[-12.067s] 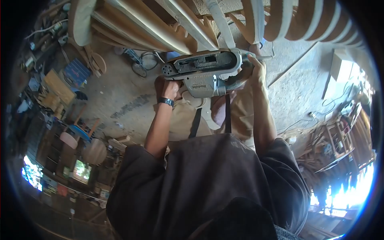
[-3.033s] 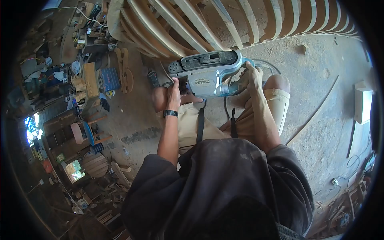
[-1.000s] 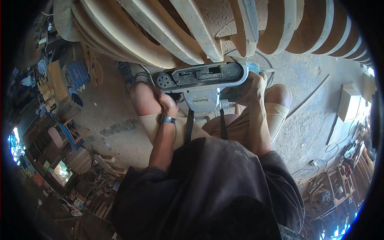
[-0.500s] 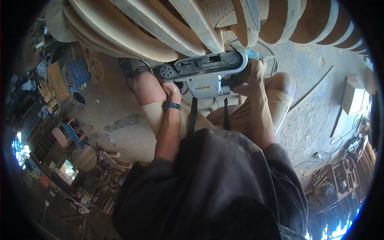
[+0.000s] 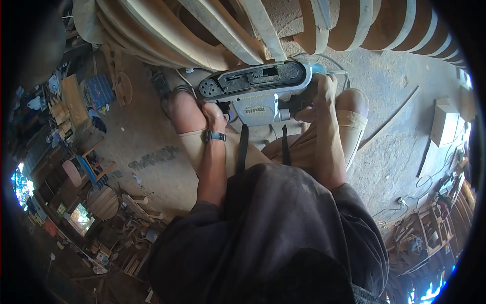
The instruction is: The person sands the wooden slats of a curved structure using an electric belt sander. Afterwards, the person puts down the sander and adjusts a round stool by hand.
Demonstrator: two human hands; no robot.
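A grey Makita belt sander [image 5: 258, 109] lies on its side between my knees, its black belt housing facing up. Its far long edge is up against the lower ends of curved wooden slats [image 5: 223, 35]. My left hand [image 5: 215, 115], below a dark wristwatch, is closed round the sander's left end, with the fingers partly hidden. At the other end my right hand [image 5: 324, 91] wraps round the rear grip beside a light blue part [image 5: 318, 68]. Some of its fingers are out of sight under the tool.
A cable [image 5: 340, 66] runs behind the sander's right end. On the concrete floor [image 5: 374, 66] at right lie a long thin strip [image 5: 392, 119] and a white box [image 5: 444, 124]. Wood pieces, a blue crate [image 5: 99, 91] and a chair [image 5: 91, 169] crowd the left side.
The sander has shifted slightly left along the slat ends, both hands still on it. The slats appear a little further right and higher as the view moves slightly.
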